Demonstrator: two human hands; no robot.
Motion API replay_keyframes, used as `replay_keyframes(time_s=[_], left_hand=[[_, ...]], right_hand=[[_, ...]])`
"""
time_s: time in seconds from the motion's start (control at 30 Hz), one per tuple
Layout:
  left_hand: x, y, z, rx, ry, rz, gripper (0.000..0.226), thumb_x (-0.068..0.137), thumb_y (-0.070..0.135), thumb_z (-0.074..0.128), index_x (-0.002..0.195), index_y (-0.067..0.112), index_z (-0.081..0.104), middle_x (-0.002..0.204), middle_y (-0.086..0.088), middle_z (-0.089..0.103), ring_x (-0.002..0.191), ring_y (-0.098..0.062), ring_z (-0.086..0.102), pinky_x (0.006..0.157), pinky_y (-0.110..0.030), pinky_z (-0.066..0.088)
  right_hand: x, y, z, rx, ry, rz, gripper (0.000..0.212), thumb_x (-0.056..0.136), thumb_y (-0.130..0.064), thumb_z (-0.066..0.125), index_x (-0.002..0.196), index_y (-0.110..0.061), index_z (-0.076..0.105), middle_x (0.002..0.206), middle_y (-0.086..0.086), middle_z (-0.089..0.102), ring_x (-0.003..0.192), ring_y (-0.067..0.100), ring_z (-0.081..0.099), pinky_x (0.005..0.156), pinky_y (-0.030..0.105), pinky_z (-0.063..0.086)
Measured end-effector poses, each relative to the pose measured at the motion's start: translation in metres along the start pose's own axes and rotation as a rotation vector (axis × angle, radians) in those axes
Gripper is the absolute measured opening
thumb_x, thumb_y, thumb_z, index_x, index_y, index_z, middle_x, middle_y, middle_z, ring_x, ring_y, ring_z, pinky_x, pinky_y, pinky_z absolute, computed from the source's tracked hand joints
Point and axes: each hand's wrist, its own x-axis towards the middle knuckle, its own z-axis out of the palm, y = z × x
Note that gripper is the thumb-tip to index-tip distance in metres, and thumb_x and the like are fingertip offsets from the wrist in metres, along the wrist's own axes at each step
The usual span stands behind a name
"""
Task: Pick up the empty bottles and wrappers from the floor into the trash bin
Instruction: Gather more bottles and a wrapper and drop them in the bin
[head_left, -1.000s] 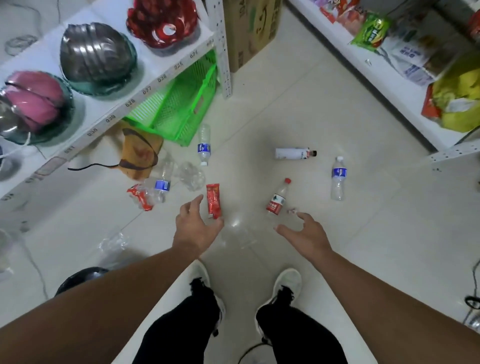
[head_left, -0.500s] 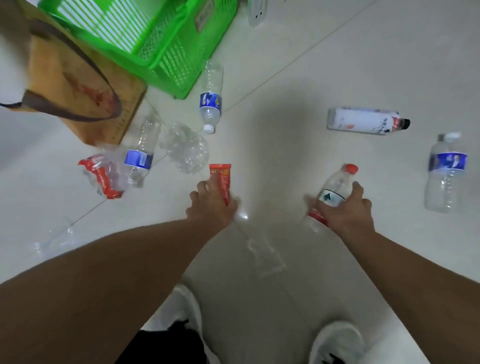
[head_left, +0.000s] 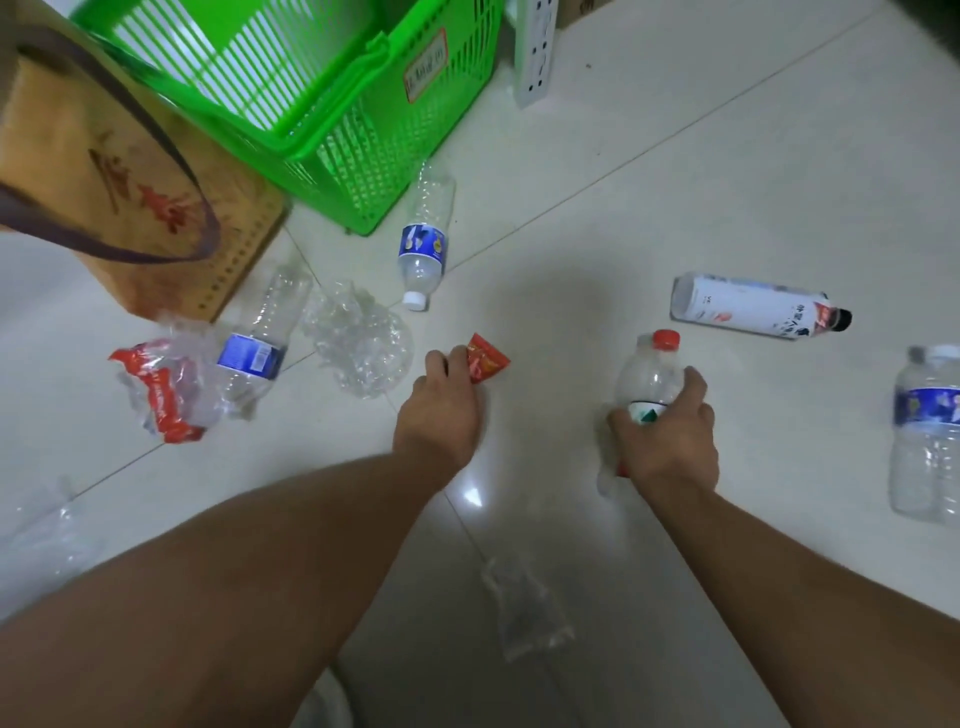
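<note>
Left hand (head_left: 439, 410) pinches the red wrapper (head_left: 485, 358) between curled fingers, its free end sticking out past the knuckles; a pinch suits so thin and flat a piece. Right hand (head_left: 667, 436) is wrapped round the middle of the red-capped bottle (head_left: 649, 374), cap pointing away from the wrist, a hold apt for lifting. Further litter lies on the floor (head_left: 675, 156): two blue-label bottles (head_left: 423, 244) and crumpled plastic (head_left: 358, 343) beyond and left of the left hand, a white bottle (head_left: 753, 306) beyond the right hand. No trash bin is in view.
</note>
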Motion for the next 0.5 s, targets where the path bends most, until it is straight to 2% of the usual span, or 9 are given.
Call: replay_keyframes(time_s=[0.1,0.17,0.23,0.37,0.43,0.5], left_hand=[[-0.012,0.016,-0.033,-0.097,-0.008,-0.067,0.044,0.103,0.013,0.053,0.146,0.007,0.042,0.131,-0.018,0.041,0.089,-0.047,0.064,0.07,-0.044,0.041],[-0.037,0.023,-0.068,-0.152,-0.019,-0.143,0.035,0.104,0.01,0.049,0.139,0.008,0.044,0.131,-0.019,0.043,0.085,-0.048,0.065,0.069,-0.043,0.039],[-0.067,0.03,-0.114,-0.181,-0.018,-0.185,0.027,0.105,0.009,0.046,0.132,0.009,0.045,0.129,-0.019,0.045,0.087,-0.05,0.065,0.069,-0.045,0.039],[-0.132,0.042,-0.225,-0.17,-0.045,-0.279,0.027,0.11,0.029,0.04,0.123,0.008,0.05,0.119,-0.02,0.059,0.101,-0.048,0.063,0.077,-0.045,0.042],[-0.165,0.048,-0.282,-0.155,-0.054,-0.369,0.03,0.111,0.034,0.038,0.118,0.008,0.052,0.11,-0.022,0.064,0.101,-0.047,0.063,0.076,-0.043,0.041],[-0.195,0.056,-0.337,-0.203,-0.017,-0.373,0.028,0.11,0.033,0.039,0.116,0.01,0.052,0.104,-0.022,0.065,0.096,-0.046,0.064,0.077,-0.044,0.045]], right_hand=[[-0.023,-0.025,-0.023,0.021,-0.068,-0.058,0.103,0.08,-0.045,0.079,0.162,-0.037,0.017,0.133,0.007,0.052,0.102,0.032,0.059,0.08,0.039,0.044],[-0.052,-0.039,-0.053,0.005,-0.122,-0.084,0.106,0.077,-0.042,0.082,0.161,-0.04,0.019,0.124,0.003,0.05,0.094,0.024,0.053,0.078,0.037,0.043],[-0.086,-0.059,-0.09,-0.015,-0.153,-0.091,0.106,0.074,-0.041,0.083,0.16,-0.042,0.021,0.119,0.001,0.05,0.092,0.023,0.052,0.078,0.039,0.044],[-0.162,-0.113,-0.181,-0.017,-0.193,-0.069,0.103,0.072,-0.041,0.081,0.157,-0.043,0.024,0.126,0.004,0.056,0.097,0.026,0.058,0.083,0.044,0.054],[-0.201,-0.141,-0.229,-0.022,-0.235,-0.072,0.103,0.07,-0.041,0.081,0.157,-0.044,0.025,0.127,0.004,0.057,0.101,0.027,0.06,0.087,0.047,0.056],[-0.237,-0.171,-0.278,-0.028,-0.27,-0.074,0.104,0.068,-0.044,0.08,0.156,-0.046,0.026,0.125,0.003,0.057,0.104,0.028,0.062,0.091,0.049,0.057]])
